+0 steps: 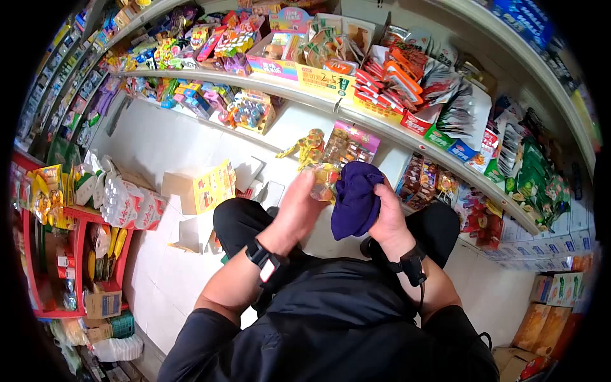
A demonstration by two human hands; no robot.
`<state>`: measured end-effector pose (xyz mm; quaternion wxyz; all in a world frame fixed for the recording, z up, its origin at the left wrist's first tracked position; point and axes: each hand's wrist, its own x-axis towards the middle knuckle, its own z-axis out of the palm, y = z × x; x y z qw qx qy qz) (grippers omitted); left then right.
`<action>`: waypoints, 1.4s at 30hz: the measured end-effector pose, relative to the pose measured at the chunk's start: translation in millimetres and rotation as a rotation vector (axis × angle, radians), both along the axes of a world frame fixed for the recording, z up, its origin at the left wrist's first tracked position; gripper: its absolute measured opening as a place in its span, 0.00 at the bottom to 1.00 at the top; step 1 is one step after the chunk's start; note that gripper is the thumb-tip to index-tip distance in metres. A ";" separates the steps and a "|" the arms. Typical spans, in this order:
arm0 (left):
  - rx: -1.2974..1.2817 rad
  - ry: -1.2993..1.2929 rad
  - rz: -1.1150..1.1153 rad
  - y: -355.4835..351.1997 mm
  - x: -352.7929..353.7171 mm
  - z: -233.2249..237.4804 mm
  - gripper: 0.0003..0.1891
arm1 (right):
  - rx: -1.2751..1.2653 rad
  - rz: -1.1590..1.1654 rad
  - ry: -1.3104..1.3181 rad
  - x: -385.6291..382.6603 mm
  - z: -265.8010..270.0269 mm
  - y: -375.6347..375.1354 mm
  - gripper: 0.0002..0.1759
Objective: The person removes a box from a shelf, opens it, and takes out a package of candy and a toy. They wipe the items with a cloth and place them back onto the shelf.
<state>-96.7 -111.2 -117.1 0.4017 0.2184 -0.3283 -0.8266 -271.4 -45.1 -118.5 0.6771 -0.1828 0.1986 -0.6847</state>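
Note:
My right hand (389,219) is closed around a bunched dark purple cloth (355,202), held above my lap. Facing it, my left hand (296,207) grips a small clear plastic container (326,178) with colourful contents. The cloth lies against or very near the container's right side; its exact kind is hard to make out. Just beyond my hands, a yellow patterned packet (309,148) and a purple-topped display box (350,144) with small brown items stand on the low white shelf.
The shelf edge (280,87) above my hands carries boxes of snack packets (407,76). An opened yellow carton (213,186) sits on the floor at left, near a red rack (79,213) of goods. Stacked boxes (541,331) stand at lower right.

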 end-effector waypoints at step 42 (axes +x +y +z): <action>-0.959 -0.514 0.097 67.7 -6.6 47.6 0.25 | -0.390 -0.589 1.224 10.2 66.7 67.6 0.18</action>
